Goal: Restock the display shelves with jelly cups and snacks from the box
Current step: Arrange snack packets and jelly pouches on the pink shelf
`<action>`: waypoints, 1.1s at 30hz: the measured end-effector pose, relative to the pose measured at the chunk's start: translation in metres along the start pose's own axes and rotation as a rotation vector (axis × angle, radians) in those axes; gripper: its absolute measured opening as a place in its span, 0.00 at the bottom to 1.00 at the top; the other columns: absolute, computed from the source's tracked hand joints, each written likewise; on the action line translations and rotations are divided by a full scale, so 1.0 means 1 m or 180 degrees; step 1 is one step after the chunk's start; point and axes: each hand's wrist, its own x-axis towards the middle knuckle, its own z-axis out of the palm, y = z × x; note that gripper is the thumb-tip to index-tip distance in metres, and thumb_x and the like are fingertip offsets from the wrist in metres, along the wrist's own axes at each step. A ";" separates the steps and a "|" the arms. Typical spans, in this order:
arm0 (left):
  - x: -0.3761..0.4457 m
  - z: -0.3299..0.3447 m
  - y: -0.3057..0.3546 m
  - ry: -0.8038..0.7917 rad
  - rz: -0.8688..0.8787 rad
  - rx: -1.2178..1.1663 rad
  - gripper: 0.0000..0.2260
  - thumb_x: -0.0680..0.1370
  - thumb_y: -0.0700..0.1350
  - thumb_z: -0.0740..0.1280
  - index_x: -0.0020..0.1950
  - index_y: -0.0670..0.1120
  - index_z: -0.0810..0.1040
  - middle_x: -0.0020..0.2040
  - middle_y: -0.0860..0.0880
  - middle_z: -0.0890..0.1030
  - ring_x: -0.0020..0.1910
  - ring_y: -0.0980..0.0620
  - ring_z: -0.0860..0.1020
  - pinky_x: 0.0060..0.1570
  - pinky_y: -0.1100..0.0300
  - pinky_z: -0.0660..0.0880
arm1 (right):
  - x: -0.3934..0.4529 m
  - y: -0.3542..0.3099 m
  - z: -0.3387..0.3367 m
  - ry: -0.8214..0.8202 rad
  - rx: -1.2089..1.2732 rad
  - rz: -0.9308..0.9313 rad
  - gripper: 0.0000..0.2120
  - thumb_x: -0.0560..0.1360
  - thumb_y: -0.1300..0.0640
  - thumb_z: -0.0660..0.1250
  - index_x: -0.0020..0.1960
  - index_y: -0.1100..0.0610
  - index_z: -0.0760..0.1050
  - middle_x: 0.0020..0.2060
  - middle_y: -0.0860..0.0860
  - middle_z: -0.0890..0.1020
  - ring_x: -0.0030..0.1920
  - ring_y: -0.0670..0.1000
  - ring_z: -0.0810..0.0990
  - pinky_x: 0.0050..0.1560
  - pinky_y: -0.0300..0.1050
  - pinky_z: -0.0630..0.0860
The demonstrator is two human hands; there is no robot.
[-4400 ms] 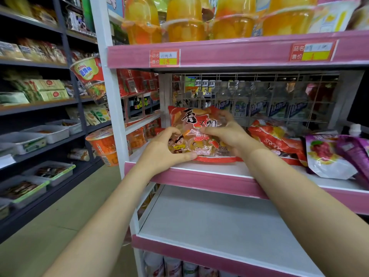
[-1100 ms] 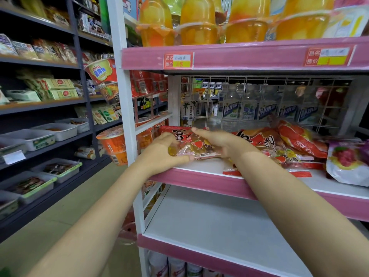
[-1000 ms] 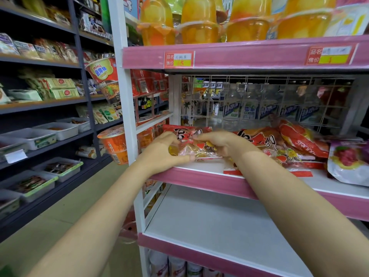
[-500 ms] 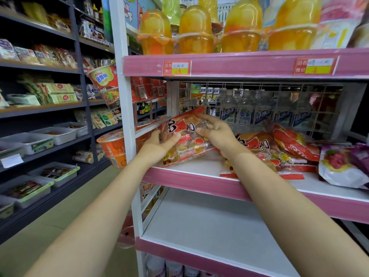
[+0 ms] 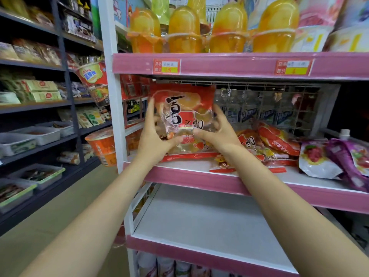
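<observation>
A red and clear bag of jelly cups (image 5: 183,114) stands upright at the left end of the middle pink shelf (image 5: 191,177). My left hand (image 5: 153,136) grips its left side and my right hand (image 5: 217,130) grips its right side, thumbs on the front. More red jelly bags (image 5: 267,142) lie flat on the shelf to the right. Purple and white pouches (image 5: 335,158) lean at the far right. Large orange jelly cups (image 5: 183,31) line the top shelf. The box is out of view.
The white shelf below (image 5: 209,222) holds nothing. A wire grid (image 5: 269,104) backs the middle shelf, with bottles behind it. A white upright post (image 5: 111,96) stands just left of my hands. Dark shelves (image 5: 36,104) with noodle cups and trays line the aisle at left.
Both hands have tipped the bag from lying flat on the shelf to standing upright, and raised it. The camera has tilted up slightly.
</observation>
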 end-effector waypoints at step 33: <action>0.005 -0.004 -0.011 -0.0549 -0.0739 -0.0070 0.42 0.65 0.52 0.82 0.74 0.52 0.67 0.62 0.56 0.76 0.63 0.53 0.74 0.59 0.58 0.71 | 0.005 -0.001 0.002 -0.0326 -0.0671 0.0515 0.39 0.68 0.37 0.76 0.73 0.51 0.67 0.62 0.44 0.77 0.60 0.47 0.75 0.62 0.46 0.70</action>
